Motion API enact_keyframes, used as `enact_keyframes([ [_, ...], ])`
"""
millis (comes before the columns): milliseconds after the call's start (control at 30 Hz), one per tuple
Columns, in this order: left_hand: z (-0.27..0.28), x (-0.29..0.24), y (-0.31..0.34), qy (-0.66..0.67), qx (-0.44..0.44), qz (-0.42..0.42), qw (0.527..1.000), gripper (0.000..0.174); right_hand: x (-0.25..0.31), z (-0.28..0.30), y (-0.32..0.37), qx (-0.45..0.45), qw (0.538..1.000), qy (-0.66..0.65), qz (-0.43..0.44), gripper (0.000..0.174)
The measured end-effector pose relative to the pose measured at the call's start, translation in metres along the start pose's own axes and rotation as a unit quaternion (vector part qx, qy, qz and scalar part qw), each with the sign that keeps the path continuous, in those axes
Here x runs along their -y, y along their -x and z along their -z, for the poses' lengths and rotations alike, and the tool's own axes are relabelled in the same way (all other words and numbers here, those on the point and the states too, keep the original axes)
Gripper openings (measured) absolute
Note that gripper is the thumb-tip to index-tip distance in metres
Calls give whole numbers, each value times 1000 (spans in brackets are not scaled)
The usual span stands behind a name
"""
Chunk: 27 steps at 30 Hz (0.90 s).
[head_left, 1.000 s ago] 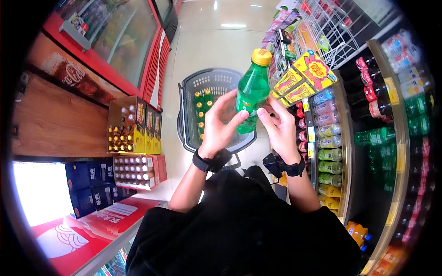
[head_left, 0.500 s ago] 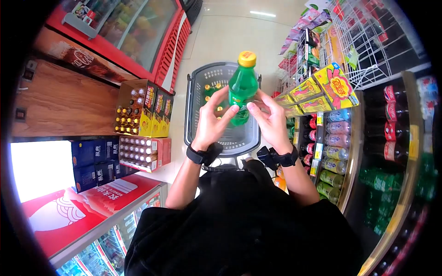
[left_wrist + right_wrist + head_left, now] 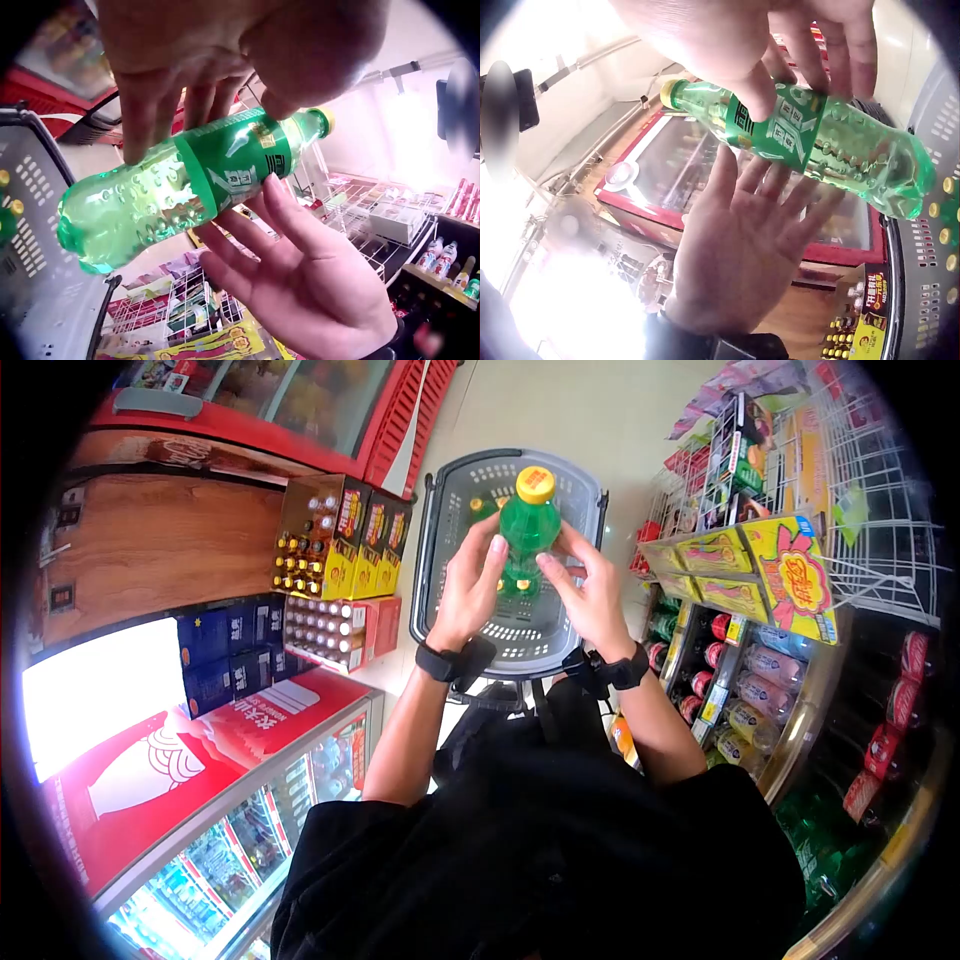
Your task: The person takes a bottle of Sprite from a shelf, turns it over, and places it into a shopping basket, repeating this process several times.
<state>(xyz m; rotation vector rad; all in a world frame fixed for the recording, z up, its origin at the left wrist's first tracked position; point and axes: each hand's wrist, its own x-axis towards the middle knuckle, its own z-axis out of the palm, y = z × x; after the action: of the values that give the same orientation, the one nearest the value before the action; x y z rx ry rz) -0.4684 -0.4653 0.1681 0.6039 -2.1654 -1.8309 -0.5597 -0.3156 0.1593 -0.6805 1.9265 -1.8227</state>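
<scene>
Between both hands is a green plastic soda bottle (image 3: pixel 530 532) with a yellow cap, its cap end tilted up toward the head camera. My left hand (image 3: pixel 470 588) holds it from the left, thumb along the near side. From the right, my right hand (image 3: pixel 592 592) holds it with thumb and fingers. A green label (image 3: pixel 238 157) with white characters wraps its middle in the left wrist view. Clear liquid shows through the lower half. Beneath the hands stands a grey shopping basket (image 3: pixel 436 575), holding several green bottles with yellow caps (image 3: pixel 943 235).
At left are cartons of small bottles (image 3: pixel 360 550), a red-framed cooler (image 3: pixel 400 435) and a red-topped display fridge (image 3: pixel 240 745). On the right, a yellow candy display (image 3: pixel 745 575), a wire rack (image 3: pixel 880 550) and shelves of drink bottles (image 3: pixel 770 670) stand close.
The head view has turned, so the basket and shelves appear farther right. The bottle now points its cap more toward the head camera, and both hands still hold it.
</scene>
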Motion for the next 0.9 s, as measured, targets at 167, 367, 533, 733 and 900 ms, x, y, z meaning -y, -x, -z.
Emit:
enact_keyframes([
  [167, 4, 22, -10, 37, -2, 40, 999, 42, -25, -16, -7, -9, 999, -37, -19, 49],
  [367, 13, 64, -25, 85, 2, 35, 996, 40, -33, -34, -10, -20, 998, -3, -52, 45],
  [533, 12, 114, -42, 99, -1, 10, 995, 38, -61, -55, -11, -44, 987, -87, -131, 54],
  [733, 5, 150, -52, 103, 3, 35, 994, 41, -87, -64, -20, -78, 960, -100, -249, 58],
  [900, 1, 169, -47, 53, 17, 104, 993, 46, -132, -61, -23, -80, 965, -39, -245, 58],
])
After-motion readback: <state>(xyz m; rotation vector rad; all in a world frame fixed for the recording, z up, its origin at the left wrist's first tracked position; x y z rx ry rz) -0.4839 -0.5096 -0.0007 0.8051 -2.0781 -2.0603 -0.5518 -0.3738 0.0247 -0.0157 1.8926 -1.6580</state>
